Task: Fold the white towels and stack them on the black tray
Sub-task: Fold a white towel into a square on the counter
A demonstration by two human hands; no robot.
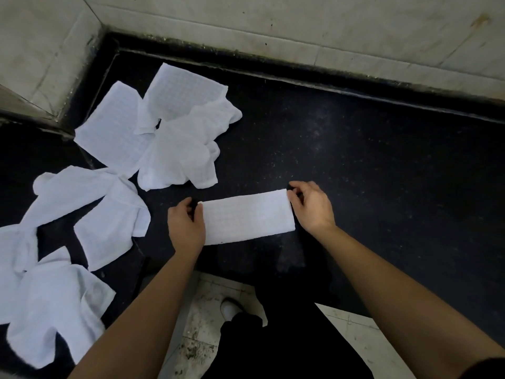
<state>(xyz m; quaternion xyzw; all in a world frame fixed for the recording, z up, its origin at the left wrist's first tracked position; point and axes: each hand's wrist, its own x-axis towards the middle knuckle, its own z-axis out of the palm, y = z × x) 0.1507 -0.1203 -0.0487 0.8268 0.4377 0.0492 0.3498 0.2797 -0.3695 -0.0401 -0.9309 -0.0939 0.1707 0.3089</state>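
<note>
While you stand at a black speckled surface [355, 160], your two hands are set apart, one at each short end of a folded towel [248, 217]. It is white, with a fine waffle-grid weave, and it is folded into a long, narrow band with straight edges and square corners. It lies flat on the surface close to the near edge, its right end angled slightly farther from you than its left. Your left hand [185, 225] has its fingers curled over the left end, pinching it. Your right hand [311, 206] pinches the far right corner between thumb and fingertips.

Several loose towels [175, 127] of the same white weave lie to the left, well apart from the band: some spread open, some crumpled and overlapping, running from the back corner down the left side toward you. Pale tiled walls [300, 20] meet behind the surface. Below its near edge you can see a tiled floor [202, 335] and a white shoe [229, 307].
</note>
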